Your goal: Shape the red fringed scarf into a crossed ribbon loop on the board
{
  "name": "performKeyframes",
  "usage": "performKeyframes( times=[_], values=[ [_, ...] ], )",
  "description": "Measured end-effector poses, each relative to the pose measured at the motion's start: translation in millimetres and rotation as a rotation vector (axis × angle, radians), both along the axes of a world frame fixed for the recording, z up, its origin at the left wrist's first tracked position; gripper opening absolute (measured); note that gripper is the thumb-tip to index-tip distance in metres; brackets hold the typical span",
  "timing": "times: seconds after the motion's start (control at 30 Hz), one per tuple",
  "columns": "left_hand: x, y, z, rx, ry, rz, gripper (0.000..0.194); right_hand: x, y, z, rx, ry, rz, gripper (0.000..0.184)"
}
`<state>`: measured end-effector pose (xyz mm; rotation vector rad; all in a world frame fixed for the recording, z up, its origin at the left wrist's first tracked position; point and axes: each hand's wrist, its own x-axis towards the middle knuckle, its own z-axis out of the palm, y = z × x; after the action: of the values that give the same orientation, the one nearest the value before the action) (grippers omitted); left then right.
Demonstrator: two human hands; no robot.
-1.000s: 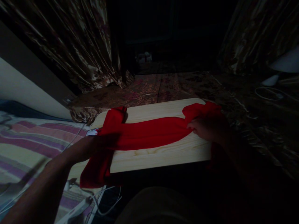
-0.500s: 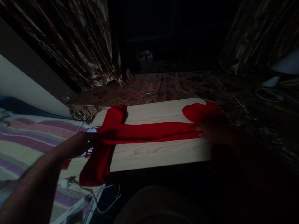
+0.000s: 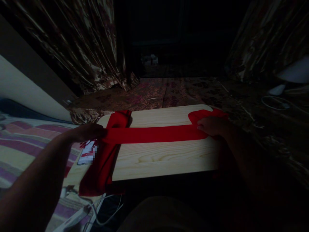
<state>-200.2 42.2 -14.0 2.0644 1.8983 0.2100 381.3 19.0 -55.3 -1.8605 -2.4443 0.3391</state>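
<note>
A red scarf (image 3: pixel 154 133) stretches flat and taut across a pale wooden board-like tabletop (image 3: pixel 145 159). My left hand (image 3: pixel 93 131) grips its left end, with dark red fringe hanging just below the fingers. At the other side, my right hand (image 3: pixel 209 125) pinches the strip near the tabletop's right edge, thumb on top. Another length of red cloth (image 3: pixel 102 166) lies crosswise under the left end and drapes over the near edge. More red fabric (image 3: pixel 196 115) bunches beneath and beyond my right hand; where it continues is lost in shadow.
A phone (image 3: pixel 88 153) with a lit screen lies left of the cloth. Beyond is a striped bedspread (image 3: pixel 33 146). White cables (image 3: pixel 103 222) run at the lower left. Patterned curtains (image 3: pixel 91 48) hang behind, and a white lamp (image 3: pixel 294 72) stands at the right.
Both hands have shifted slightly away from me, the left one uncovering the phone. The scarf's strip, creased along its near side before, now lies smoother and narrower.
</note>
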Motion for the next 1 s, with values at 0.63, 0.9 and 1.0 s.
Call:
performKeyframes(
  times=[0.63,0.9,1.0],
  values=[
    [54,-2,-8.5,0.097,0.413,-0.156,0.036,-22,0,-22.6,0.041,-0.107,-0.135,0.015],
    [166,-56,-46.6,0.148,-0.03,-0.577,0.061,-12,-19,15.1,0.185,-0.015,-0.158,0.027],
    [190,-67,-70.4,0.152,-0.035,-0.655,0.07,17,-21,15.9,0.306,-0.033,-0.218,0.044]
  ],
)
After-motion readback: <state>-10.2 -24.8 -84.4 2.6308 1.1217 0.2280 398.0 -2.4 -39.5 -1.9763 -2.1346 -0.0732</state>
